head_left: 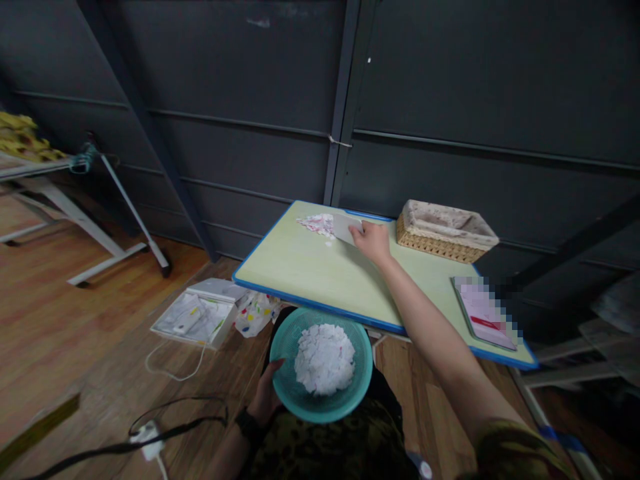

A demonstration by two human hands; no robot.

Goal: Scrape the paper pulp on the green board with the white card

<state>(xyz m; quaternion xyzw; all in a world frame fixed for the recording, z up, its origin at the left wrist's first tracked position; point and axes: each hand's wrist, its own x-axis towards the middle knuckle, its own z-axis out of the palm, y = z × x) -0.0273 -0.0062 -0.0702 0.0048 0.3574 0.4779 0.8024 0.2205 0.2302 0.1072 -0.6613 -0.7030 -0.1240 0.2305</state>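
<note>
We pinch a scraper [346, 229] in our right hand [373, 240], scraps [319, 224] at nine o'clock | left hand [265, 392] grips basket [363, 357] rim | hasty sweep could scatter scraps

Your right hand [373, 241], gripping a flat plate [345, 228], is having the wicker basket [440, 247] standing just beside it, blocking the right. The dark wall [260, 67] is closing off the table's [295, 267] far edge. Bare tabletop is leaving you room toward the near left, while paper scraps [319, 224] are lying beyond it. A tablet [481, 310] is occupying the near right, and the teal colander [360, 377] is crowding the near edge.
</note>
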